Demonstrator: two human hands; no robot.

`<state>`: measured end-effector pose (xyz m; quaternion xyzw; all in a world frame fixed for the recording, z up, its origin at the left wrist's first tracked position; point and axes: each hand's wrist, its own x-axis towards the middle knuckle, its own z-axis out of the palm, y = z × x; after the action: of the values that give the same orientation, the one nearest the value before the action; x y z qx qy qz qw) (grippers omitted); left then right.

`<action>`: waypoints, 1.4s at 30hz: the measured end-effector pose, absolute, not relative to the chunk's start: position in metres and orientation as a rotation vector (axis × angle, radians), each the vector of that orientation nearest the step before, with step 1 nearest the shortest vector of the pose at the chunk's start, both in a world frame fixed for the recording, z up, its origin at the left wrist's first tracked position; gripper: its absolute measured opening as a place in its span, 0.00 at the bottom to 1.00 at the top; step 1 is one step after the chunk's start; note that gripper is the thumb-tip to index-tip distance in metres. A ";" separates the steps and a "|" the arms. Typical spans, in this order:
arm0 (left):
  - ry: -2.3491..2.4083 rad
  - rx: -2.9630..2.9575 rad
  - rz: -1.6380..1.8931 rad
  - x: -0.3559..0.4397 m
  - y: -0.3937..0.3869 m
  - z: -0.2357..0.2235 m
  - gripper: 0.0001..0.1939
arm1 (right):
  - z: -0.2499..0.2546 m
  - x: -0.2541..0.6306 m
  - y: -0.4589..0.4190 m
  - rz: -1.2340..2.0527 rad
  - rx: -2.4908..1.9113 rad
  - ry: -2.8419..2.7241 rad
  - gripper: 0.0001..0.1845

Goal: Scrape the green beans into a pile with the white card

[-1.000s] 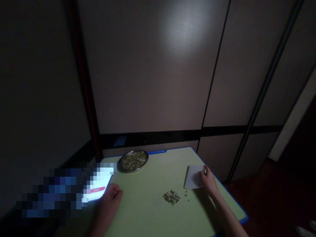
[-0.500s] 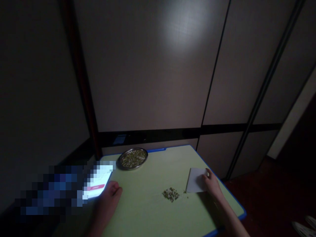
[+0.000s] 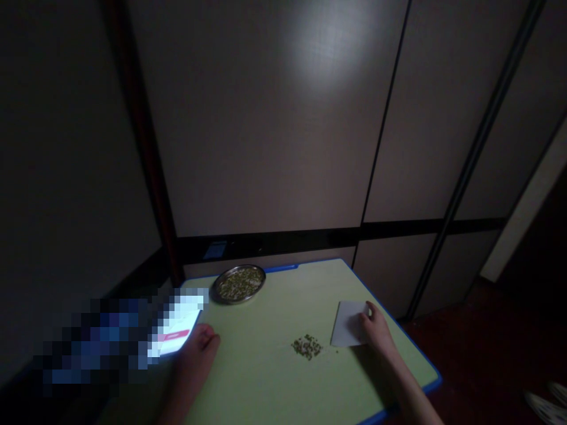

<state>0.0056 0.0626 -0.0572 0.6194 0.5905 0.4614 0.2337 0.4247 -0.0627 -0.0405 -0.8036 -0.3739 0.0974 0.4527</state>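
Note:
My right hand (image 3: pixel 374 326) grips the right edge of a white card (image 3: pixel 348 323), with the thumb and fingers pressed together on it. The card is tilted, its lower edge close to the table. Just left of it lies a small loose pile of green and pale seed-like bits (image 3: pixel 307 347), with a few strays beside it. My left hand (image 3: pixel 202 348) rests curled on the table's left side, nothing visible in its fingers. It is right beside a lit screen (image 3: pixel 179 327). A round metal plate (image 3: pixel 217 296), spread with similar green and pale bits, stands at the back left.
The light green table (image 3: pixel 266 383) has a blue rim. Behind it stands a tall panelled cabinet (image 3: pixel 266 147). Left of the table is a blurred-out area. Pale shoes (image 3: pixel 543 407) lie on the dark red floor (image 3: pixel 478 342) at the right.
My right hand and the white card have moved slightly left, nearer the pile. Stray bits by the card's edge are no longer visible. My left hand stays in place.

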 end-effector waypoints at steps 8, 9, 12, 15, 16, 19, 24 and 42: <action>1.606 1.667 1.278 0.007 0.060 -0.051 0.10 | -0.042 0.426 -0.071 0.274 -1.989 -0.868 0.34; 1.608 1.666 1.272 0.008 0.059 -0.049 0.10 | -0.042 0.426 -0.071 0.277 -1.988 -0.863 0.34; 1.616 1.670 1.239 0.008 0.058 -0.046 0.10 | -0.041 0.423 -0.070 0.276 -1.977 -0.853 0.35; 1.613 1.681 1.239 0.008 0.057 -0.046 0.10 | -0.038 0.416 -0.063 0.267 -1.946 -0.858 0.35; 1.614 1.679 1.242 0.008 0.057 -0.046 0.10 | -0.038 0.413 -0.061 0.263 -1.931 -0.863 0.36; 1.602 1.665 1.244 0.008 0.056 -0.044 0.10 | -0.037 0.404 -0.053 0.254 -1.880 -0.881 0.36; 1.570 1.609 1.280 0.009 0.054 -0.039 0.10 | -0.041 0.395 -0.049 0.255 -1.810 -0.893 0.36; 1.615 1.661 1.296 0.008 0.058 -0.046 0.10 | -0.047 0.419 -0.090 0.355 -1.675 -0.649 0.39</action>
<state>0.0084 0.0576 -0.0459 0.6073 0.5903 0.4739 0.2412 0.4189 -0.0900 -0.0473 -0.7254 -0.2811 0.1535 0.6092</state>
